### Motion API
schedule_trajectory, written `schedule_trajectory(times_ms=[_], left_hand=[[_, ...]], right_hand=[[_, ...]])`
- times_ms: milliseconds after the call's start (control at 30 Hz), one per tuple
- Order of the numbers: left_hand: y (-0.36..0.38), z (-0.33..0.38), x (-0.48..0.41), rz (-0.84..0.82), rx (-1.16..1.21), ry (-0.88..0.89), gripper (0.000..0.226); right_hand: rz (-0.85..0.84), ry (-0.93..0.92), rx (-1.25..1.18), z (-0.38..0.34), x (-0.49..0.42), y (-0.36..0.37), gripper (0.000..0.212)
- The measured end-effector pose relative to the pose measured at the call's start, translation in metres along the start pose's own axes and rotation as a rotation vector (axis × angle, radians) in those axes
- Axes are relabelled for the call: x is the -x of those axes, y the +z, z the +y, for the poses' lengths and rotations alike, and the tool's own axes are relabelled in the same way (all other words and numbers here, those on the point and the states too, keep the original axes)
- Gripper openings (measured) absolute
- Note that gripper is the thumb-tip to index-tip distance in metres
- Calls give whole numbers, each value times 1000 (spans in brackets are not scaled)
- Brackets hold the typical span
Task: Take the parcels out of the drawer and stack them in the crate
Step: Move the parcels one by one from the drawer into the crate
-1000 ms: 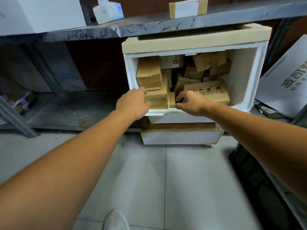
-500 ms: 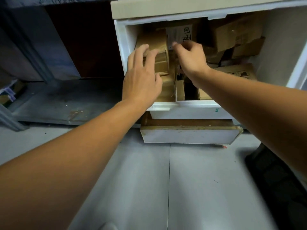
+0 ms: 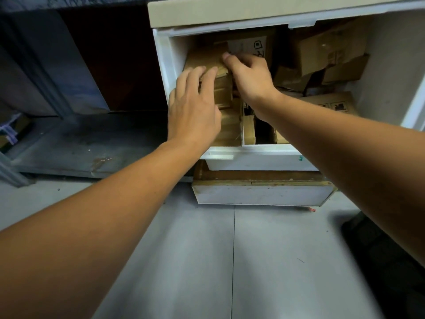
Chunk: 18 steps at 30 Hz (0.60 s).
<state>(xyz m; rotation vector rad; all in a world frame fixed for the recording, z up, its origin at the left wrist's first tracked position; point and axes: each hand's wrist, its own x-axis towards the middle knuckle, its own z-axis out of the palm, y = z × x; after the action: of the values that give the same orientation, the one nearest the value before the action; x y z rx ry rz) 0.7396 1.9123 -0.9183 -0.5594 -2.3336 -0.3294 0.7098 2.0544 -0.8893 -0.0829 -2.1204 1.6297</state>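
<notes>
A white plastic drawer (image 3: 253, 155) stands pulled open and packed with brown cardboard parcels (image 3: 328, 49), some upright, some tilted and crushed against each other. At its left end is a stack topped by a tan cardboard parcel (image 3: 204, 59). Behind that stands a parcel with a white printed label (image 3: 248, 46), and at the right lies a flat brown box with black handling symbols (image 3: 331, 104).

The left hand (image 3: 193, 107) lies on the left stack with its fingers (image 3: 195, 73) straight and released, their tips touching the tan cardboard parcel's near edge. The right hand (image 3: 250, 81) grasps the same parcel at its upper right corner: the thumb presses on top while the fingers curl down the side, and their tips are hidden.

Below the open drawer a second white drawer front (image 3: 259, 194) is nearly closed, above the grey tiled floor (image 3: 230, 261). A grey metal shelf (image 3: 80, 143) runs to the left.

Both hands cover most of the left stack, so its parcels cannot be counted. The label's print is too blurred to read. A dark shape (image 3: 391, 261) at the lower right is cut off by the right forearm and the edge; what it is cannot be told.
</notes>
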Motion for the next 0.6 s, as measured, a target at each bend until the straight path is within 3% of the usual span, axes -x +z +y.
schedule_trajectory(times_ms=[600], left_hand=[[-37, 11, 17, -27, 148, 50, 65]], right_hand=[[-5, 84, -134, -9, 48, -17, 41]])
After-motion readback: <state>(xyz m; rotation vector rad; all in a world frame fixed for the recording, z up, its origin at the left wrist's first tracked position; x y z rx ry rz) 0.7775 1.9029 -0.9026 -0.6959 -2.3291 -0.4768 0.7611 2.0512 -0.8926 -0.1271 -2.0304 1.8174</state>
